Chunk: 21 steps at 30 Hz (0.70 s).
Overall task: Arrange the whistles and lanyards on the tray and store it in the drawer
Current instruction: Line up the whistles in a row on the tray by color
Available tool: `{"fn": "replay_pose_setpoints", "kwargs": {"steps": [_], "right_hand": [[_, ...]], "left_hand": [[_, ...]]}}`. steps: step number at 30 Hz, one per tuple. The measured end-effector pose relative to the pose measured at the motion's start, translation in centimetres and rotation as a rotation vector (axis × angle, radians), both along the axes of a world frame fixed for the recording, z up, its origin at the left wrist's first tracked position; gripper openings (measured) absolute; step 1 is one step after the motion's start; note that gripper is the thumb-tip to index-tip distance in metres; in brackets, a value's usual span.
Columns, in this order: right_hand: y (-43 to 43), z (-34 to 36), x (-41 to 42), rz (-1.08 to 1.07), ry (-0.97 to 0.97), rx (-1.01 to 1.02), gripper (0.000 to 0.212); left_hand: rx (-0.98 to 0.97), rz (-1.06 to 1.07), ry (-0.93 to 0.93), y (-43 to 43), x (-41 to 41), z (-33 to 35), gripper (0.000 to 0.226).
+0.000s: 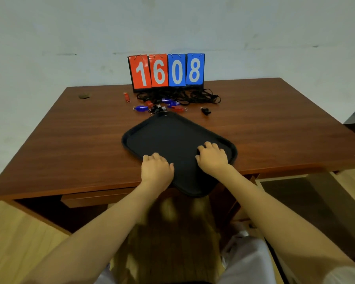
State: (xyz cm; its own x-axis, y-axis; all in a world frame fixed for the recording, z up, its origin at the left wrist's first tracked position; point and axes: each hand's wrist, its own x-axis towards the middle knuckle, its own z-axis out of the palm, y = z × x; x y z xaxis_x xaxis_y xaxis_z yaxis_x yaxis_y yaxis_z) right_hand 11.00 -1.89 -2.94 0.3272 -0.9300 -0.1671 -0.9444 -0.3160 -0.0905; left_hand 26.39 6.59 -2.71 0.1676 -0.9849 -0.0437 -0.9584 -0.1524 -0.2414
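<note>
A black tray (172, 132) lies skewed on the brown desk (80, 144), its near corner hanging over the front edge. My left hand (157, 169) grips the tray's near left rim, and my right hand (212, 157) rests curled on its near right part. The tray has nothing lying in it. Behind it, several red, blue and black whistles (140, 108) are scattered on the desk, one black whistle (205, 111) apart at the right. A tangle of black lanyards (193, 97) lies just beyond them.
A flip scoreboard (166, 71) reading 1608 stands at the back by the wall. A small dark object (84, 96) sits at the back left. An open drawer (299, 193) juts out at the desk's lower right. A shut drawer (94, 198) sits under the left front.
</note>
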Motion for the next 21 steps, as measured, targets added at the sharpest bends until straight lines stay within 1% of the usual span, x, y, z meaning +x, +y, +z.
{"fn": "replay_pose_setpoints", "kwargs": {"steps": [2,5,8,11,14,17,21], "right_hand": [[0.5,0.0,0.1,-0.063,0.010,0.064,0.048],[0.5,0.0,0.3,-0.086,-0.018,0.153,0.058],[-0.5,-0.2,0.0,-0.007,-0.055,0.192,0.063],[-2.3,-0.4,-0.5,0.101,-0.082,0.205,0.062],[-4.3,0.1,0.0,0.170,-0.060,0.225,0.060],[-5.7,0.4,1.2,0.121,-0.040,0.178,0.051],[-5.1,0.1,3.2,0.079,-0.051,0.074,0.046]], "left_hand": [[-0.016,-0.003,0.012,0.3,-0.9,0.0,0.056],[-0.029,-0.033,0.045,0.1,-0.9,0.4,0.048],[-0.042,-0.018,0.155,-0.9,0.8,0.2,0.042],[-0.043,-0.013,0.191,-2.0,3.3,0.1,0.044],[0.011,0.059,0.262,-2.7,5.4,-0.1,0.047],[0.063,0.131,0.343,-2.9,6.0,-0.2,0.048],[0.110,0.170,0.322,-3.3,5.3,-0.2,0.051]]}}
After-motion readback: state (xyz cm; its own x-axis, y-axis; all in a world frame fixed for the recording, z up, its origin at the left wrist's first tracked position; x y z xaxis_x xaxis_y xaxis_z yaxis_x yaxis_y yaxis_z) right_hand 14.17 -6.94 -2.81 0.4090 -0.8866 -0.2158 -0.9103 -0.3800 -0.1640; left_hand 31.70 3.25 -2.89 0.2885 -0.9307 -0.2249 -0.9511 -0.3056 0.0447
